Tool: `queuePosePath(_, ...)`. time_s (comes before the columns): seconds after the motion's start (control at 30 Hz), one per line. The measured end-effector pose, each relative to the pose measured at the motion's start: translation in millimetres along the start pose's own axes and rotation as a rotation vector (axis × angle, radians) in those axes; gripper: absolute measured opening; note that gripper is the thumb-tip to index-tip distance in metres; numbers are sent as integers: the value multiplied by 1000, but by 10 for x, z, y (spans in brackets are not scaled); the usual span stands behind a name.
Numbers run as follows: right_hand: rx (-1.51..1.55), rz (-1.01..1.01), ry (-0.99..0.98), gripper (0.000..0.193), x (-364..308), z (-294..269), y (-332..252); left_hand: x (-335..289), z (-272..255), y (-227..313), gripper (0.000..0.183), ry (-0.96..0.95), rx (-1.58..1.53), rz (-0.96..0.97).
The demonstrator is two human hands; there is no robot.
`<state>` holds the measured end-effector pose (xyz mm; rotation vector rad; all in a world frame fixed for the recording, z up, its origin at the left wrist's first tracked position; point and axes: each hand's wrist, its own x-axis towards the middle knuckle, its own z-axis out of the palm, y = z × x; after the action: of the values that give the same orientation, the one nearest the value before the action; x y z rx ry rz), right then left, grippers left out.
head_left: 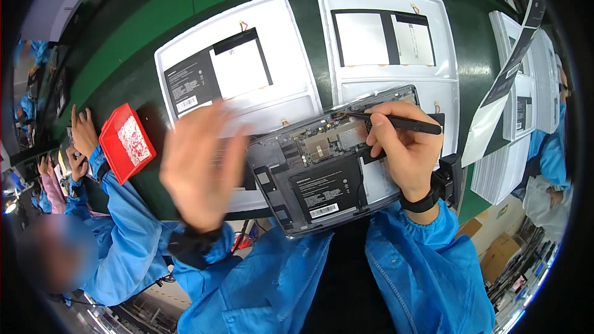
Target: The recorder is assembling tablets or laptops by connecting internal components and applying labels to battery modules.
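An opened tablet (pixel 281 179) lies tilted in front of me, its circuit board (pixel 318 148) and black battery (pixel 326 193) exposed. My right hand (pixel 408 148) is closed around black tweezers (pixel 405 122), whose tip reaches the board near the tablet's far edge. To the left of the tablet, my left hand (pixel 201 164) is smeared by motion above a white tray. Its fingers are too blurred to show whether they hold anything.
Two white trays (pixel 303 55) (pixel 448 55) holding battery packs stand on the green table. A red bin (pixel 147 159) with small white pieces sits at left. Stacked white trays (pixel 504 170) and a hanging black-and-white strip (pixel 495 114) are at right. A co-worker's hand (pixel 85 130) is beside the bin.
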<state>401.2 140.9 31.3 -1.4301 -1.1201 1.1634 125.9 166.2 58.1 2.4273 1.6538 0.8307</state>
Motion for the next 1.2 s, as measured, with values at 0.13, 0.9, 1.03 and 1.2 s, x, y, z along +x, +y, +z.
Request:
queuePosePath(0.13,77,60,6,11,-2,15,-10,123,483,366,28,-103,-326,118)
queuePosePath(0.9,110,190,-16,13,82,-27,-76,182,689,439,21,-124,-339,178)
queuePosePath(1.03,96,177,3,12,87,-3,-78,185,689,439,20,-117,-323,177)
queuePosePath(1.2,97,171,5,13,86,9,-67,206,675,443,16,-144,-339,110)
